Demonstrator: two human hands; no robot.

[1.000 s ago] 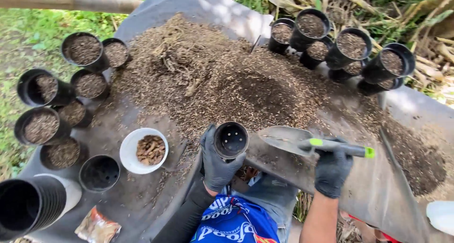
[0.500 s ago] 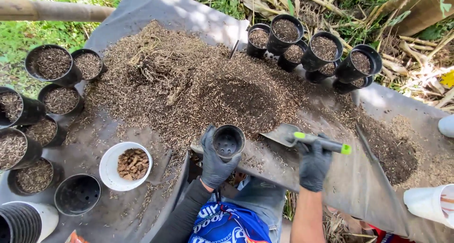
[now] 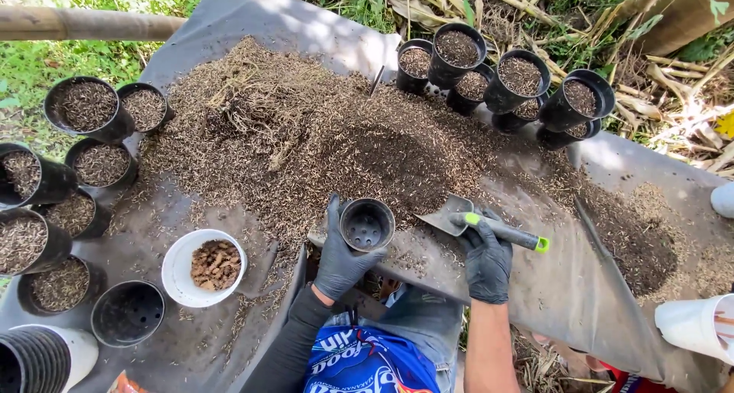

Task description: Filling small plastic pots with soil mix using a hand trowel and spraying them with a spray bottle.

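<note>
Item: small black pot [image 3: 367, 225], empty, upright, at the near edge of the soil heap [image 3: 306, 141] on the grey sheet [image 3: 581, 286] covering the worktop.

Left hand [image 3: 340, 259]: black glove, fingers wrapped around the pot wall from below, thumb up its left side.

Right hand [image 3: 485, 263]: black glove, fingers closed around the green-tipped handle of a trowel [image 3: 474, 221]; blade lies just right of the pot, pointing into the heap.

Handling note: likely best to keep the pot level and close against the heap so each scoop tips straight in without spilling.

Also near the heap: filled pots [image 3: 505, 76] beyond it, more filled pots [image 3: 69, 171] to its left, white bowl [image 3: 180, 274] of brown lumps at its near left.
</note>
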